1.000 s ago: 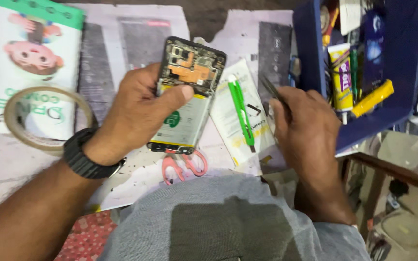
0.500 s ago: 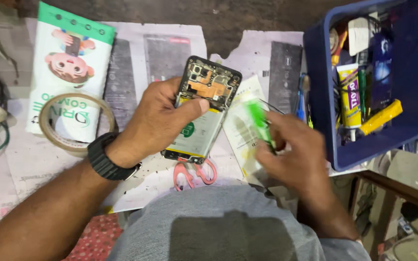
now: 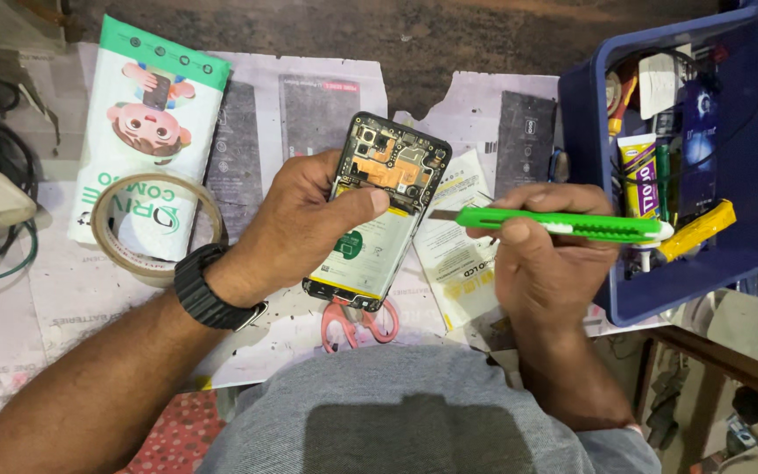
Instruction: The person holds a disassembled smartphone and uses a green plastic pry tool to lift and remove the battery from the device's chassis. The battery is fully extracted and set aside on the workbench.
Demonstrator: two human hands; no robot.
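Opened phone and green cutter, seen from above.
The left hand (image 3: 296, 233) gripped the opened phone (image 3: 379, 211) above the newspaper (image 3: 63, 290); the right hand (image 3: 541, 254), previously bunched low, now clasped the green cutter (image 3: 572, 226) level, blade beside the phone.

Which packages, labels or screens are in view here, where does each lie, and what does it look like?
Flat pouch: upper left on the newspaper, white with green top band and cartoon figure.
Battery label: on the opened phone held in the left hand, pale with a green round mark.
Small sachet: under the right hand, white and yellow-green.
Glue tube: in the blue bin, right side, white, yellow and purple.
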